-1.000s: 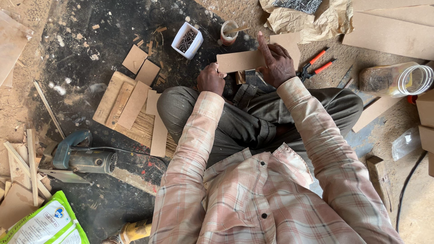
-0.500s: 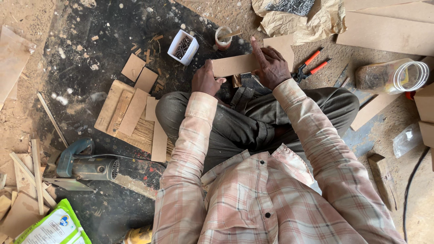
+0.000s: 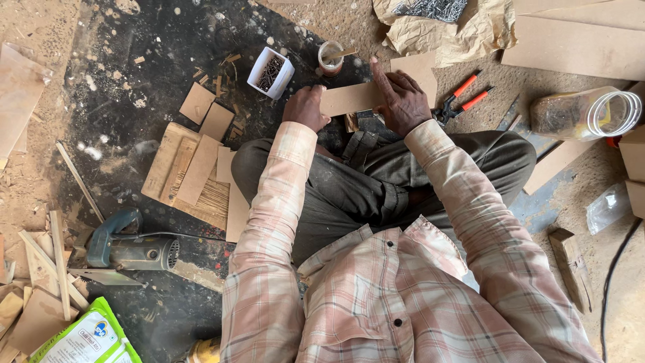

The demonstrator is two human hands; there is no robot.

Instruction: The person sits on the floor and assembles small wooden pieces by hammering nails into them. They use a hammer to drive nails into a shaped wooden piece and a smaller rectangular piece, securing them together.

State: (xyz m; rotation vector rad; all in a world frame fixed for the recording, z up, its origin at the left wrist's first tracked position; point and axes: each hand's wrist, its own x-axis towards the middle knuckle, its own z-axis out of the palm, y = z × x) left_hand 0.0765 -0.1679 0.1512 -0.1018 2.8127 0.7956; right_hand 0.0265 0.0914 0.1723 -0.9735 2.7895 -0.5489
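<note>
A person sits cross-legged on a dusty floor, in a pink plaid shirt and dark trousers. Both forearms extend forward over the knees.

The left hand (image 3: 306,107) is closed around the left end of a thin board strip (image 3: 349,99), with the fingers wrapped underneath and out of sight. The right hand (image 3: 401,101) lies on top of the strip's right part, palm down; its fingers are spread and the index finger points away from the body. The strip sits level between the two hands, just beyond the knees.

At the person's left knee, a stack of flat board pieces (image 3: 195,171) rests on the floor. Nearer, on the left, lies a blue-handled power saw (image 3: 127,249), with a green and white bag (image 3: 87,339) at the lower edge.

Just beyond the left hand stands a white box of nails (image 3: 271,72). Beside it, a small round cup (image 3: 330,58) holds a stick. Red-handled pliers (image 3: 460,99) lie just to the right of the right hand. Further right, a clear plastic jar (image 3: 584,114) lies on its side. Crumpled brown paper (image 3: 443,30) occupies the far edge.
</note>
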